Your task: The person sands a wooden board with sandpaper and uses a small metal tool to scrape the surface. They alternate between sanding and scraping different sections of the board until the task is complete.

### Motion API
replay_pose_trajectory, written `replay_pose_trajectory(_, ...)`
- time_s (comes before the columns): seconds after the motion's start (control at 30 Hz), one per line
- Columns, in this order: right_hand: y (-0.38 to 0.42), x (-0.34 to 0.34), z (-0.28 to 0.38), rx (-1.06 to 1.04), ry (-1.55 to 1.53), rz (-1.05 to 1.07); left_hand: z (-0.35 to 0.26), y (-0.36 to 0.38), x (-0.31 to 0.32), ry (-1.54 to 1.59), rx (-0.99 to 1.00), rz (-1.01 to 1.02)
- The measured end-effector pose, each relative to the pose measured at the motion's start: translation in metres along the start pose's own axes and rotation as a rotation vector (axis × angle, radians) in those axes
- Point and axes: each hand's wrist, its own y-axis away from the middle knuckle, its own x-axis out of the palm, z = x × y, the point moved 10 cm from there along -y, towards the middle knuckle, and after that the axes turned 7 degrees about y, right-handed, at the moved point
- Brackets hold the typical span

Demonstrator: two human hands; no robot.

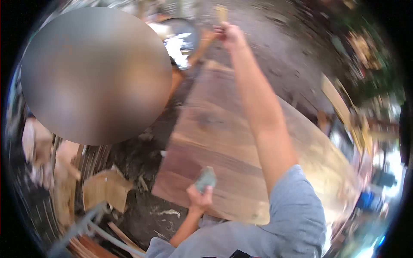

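Observation:
Low in the head view, my left hand (200, 198) is closed around a grey-green pad (206, 179), held over the near edge of a broad wooden tabletop (215, 146) with planks of darker and lighter brown. My right arm stretches far forward across the wood. Beyond its far end, my right hand (232, 37) is closed on a small yellowish flat piece (221, 13) that sticks up above the fingers. Another person's hand (210, 36) reaches in from the left, right at my right fingers. Motion blur hides the finer detail.
A person stands at the left, largely covered by a grey blurred disc. Behind their arm is a round dark basin (189, 36). Torn cardboard (106, 188) and wood scraps litter the dark ground. Long boards (337, 101) lie at the right; a grey metal frame (92, 223) stands lower left.

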Motion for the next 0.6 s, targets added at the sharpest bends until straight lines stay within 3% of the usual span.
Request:
replay_pose_trajectory(0.1, 0.15, -0.063, 0.089, -0.063, -0.268, 0.099, 0.03, 0.004, 0.006, 0.213, 0.07, -0.129)
replay_pose_trajectory(0.13, 0.212, -0.097, 0.111, -0.119, -0.165, 0.079, 0.028, 0.007, 0.021, 0.273, 0.06, -0.155)
replay_pose_trajectory(0.27, 0.467, -0.239, 0.134, -0.13, -0.209, 0.244, -0.011, 0.055, 0.186, 0.521, 0.116, 0.18)
replay_pose_trajectory(0.33, 0.579, -0.328, 0.096, 0.015, -0.266, 0.217, -0.014, 0.097, 0.268, 0.162, 0.364, 0.359)
replay_pose_trajectory(0.4, 0.703, -0.427, 0.076, 0.106, -0.297, 0.069, -0.018, 0.143, 0.363, 0.225, 0.373, 0.471)
replay_pose_trajectory(0.47, 0.809, -0.513, 0.058, 0.109, -0.384, -0.026, -0.038, 0.188, 0.435, -0.107, 0.59, 0.462)
replay_pose_trajectory(0.53, 0.906, -0.609, 0.059, 0.128, -0.232, -0.22, -0.054, 0.237, 0.523, -0.373, 0.806, 0.55)
replay_pose_trajectory(0.6, 0.979, -0.685, 0.061, 0.148, -0.138, -0.39, -0.063, 0.269, 0.594, -0.452, 0.819, 0.581)
